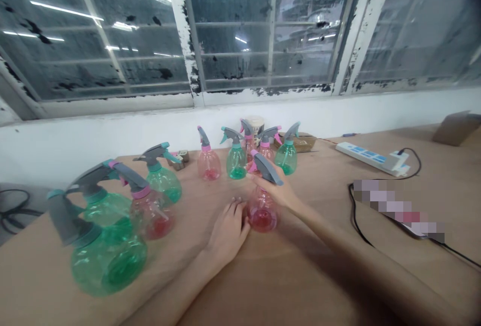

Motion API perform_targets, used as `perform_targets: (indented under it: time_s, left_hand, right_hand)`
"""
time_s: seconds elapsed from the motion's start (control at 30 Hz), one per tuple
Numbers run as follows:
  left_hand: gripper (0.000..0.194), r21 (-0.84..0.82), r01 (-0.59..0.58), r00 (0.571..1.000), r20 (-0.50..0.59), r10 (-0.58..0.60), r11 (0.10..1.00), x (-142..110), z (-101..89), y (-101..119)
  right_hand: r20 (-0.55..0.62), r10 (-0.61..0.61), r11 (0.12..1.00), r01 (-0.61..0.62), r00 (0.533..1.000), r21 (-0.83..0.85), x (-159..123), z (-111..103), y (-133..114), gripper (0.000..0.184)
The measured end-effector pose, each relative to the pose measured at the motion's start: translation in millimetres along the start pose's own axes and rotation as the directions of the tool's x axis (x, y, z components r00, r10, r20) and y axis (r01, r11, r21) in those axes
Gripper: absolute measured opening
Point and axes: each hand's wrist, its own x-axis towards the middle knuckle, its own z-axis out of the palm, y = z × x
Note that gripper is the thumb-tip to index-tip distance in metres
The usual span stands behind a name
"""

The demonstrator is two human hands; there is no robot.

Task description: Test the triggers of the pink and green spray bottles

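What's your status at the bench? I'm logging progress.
Right hand gripping the neck of a pink spray bottle. Left hand flat on the table, beside the bottle. Second pink spray bottle and green spray bottle off left, not touching it.

- In my right hand (272, 188): a see-through pink spray bottle (262, 214), with a grey trigger head (266, 168) and pink collar
- Left of my grip: a see-through green spray bottle (108, 266) with a grey head and teal collar, beside a pink spray bottle (152, 214) with a pink collar
- Right of my grip: a white power strip (370, 158) with blue switches, on a tan table (319, 186)
- Far beyond my grip: a white window frame (183, 30) blotched with black
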Motion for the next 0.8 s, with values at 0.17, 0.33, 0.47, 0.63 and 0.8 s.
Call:
perform_targets:
  time_s: [0.17,0.33,0.47,0.63,0.8]
  left_hand:
    - [0.032,-0.001,-0.009,1.000,-0.027,0.009,1.000,-0.6,-0.7,0.5]
    - [0.029,0.001,-0.004,1.000,-0.003,0.004,1.000,-0.3,-2.5,1.6]
    - [0.030,-0.002,-0.013,1.000,-0.021,0.013,1.000,-0.1,-2.0,1.3]
    - [0.030,0.019,-0.016,1.000,-0.026,0.017,1.000,-0.6,-0.7,0.5]
    - [0.032,0.002,-0.015,1.000,-0.025,0.015,1.000,-1.0,-0.4,0.0]
  right_hand:
    - [0.000,-0.007,1.000,0.007,1.000,-0.027,2.7,0.3,-6.7,0.014]
    - [-0.015,-0.026,0.996,0.024,1.000,-0.090,3.9,0.7,-11.1,0.020]
    - [-0.028,-0.021,0.995,0.019,0.999,-0.095,1.2,2.2,-11.8,0.023]
    - [-0.028,0.003,0.997,-0.005,1.000,-0.081,1.9,0.9,-8.9,0.022]
    - [-0.043,0.070,0.997,-0.072,0.997,-0.039,4.7,-1.8,-6.2,0.023]
